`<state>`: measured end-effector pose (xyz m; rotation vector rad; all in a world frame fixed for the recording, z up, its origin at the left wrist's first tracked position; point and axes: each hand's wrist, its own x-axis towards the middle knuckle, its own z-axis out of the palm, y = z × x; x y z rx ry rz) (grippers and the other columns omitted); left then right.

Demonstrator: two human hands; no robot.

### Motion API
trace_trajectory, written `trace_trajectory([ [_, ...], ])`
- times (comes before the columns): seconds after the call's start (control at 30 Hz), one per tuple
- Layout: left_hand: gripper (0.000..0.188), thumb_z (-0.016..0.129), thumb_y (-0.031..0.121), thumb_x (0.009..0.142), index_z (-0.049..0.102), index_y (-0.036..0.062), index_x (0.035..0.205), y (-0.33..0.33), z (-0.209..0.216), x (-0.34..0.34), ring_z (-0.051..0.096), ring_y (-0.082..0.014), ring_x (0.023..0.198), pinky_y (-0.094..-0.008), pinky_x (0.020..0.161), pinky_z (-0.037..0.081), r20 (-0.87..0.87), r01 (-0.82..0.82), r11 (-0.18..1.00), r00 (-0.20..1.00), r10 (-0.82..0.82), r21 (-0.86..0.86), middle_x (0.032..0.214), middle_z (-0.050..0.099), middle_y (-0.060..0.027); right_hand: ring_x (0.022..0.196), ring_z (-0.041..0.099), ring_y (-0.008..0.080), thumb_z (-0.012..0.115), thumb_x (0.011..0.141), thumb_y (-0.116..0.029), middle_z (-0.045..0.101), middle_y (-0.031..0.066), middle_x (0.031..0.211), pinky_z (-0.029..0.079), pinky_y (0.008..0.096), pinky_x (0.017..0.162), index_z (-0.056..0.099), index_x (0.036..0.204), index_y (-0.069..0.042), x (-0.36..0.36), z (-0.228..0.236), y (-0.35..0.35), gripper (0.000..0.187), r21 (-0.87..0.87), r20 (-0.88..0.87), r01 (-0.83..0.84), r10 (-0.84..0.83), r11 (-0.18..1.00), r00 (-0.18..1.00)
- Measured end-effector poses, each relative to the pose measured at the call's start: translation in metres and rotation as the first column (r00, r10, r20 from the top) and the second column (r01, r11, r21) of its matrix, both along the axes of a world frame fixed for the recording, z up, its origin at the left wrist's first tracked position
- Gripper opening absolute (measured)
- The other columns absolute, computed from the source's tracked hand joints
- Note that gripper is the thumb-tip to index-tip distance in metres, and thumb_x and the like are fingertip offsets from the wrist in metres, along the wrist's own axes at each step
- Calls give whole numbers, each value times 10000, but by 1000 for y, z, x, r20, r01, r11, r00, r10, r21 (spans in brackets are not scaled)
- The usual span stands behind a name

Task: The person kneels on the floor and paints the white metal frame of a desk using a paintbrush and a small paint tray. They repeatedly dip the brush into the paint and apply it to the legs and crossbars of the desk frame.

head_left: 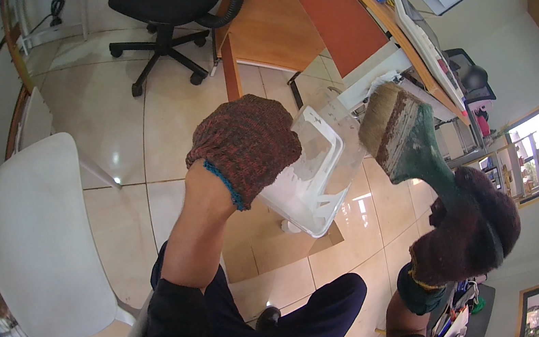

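My left hand [246, 147], in a dark reddish-brown knit glove with a blue cuff edge, grips the near-left side of a clear plastic container [318, 223]. The container is tilted, and white paint coats its inside. My right hand [471, 230], in a dark brown glove, is wrapped round the handle of a wide paintbrush [417, 141]. The brush is green with pale bristles pointing up and left, and white streaks mark its ferrule. Its bristles are close to a white strip [373, 74] on the desk's side; whether they touch I cannot tell.
A wooden desk [304, 25] with an orange-red panel stands ahead, papers and a keyboard on top. A black swivel chair [164, 4] is beyond it. To the left is a white plastic chair [38, 235]. Cardboard [247, 258] lies on the tiled floor under the container.
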<state>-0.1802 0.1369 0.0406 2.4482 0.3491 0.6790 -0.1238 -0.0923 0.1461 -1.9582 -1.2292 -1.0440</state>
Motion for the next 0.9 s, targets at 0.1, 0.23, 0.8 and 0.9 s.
trace_trajectory([
  [0.1,301,553,271,775,689,43,917,-1,-10,0,640,-265,678,-372,685,511,117,-25,999,993,20,46,678,645,-126,808,642,351,619,838,-92,610,275,960,552,427,669,434,1104,-8,5,0,5,336,28,6,-33,33,999,999],
  [0.23,313,553,273,774,688,34,924,1,-3,1,632,-280,683,-378,689,508,-22,-11,1000,1000,11,-15,683,645,-130,791,644,329,628,840,-116,624,267,937,550,395,644,453,1093,-1,1,4,5,328,119,16,2,-4,993,1000],
  [0.8,244,570,249,740,668,35,806,0,-5,-3,618,-299,753,-401,692,496,49,2,1000,999,-3,19,752,630,-148,685,652,230,656,811,-166,673,181,814,531,309,614,618,874,70,-1,-4,16,247,173,-13,-64,68,983,998],
  [0.9,223,572,243,727,659,40,748,0,-8,-2,613,-309,770,-412,687,492,63,-17,998,998,13,64,763,620,-154,680,648,223,673,798,-168,670,188,813,532,320,612,612,876,76,-2,-1,21,263,117,-72,-15,24,993,997],
])
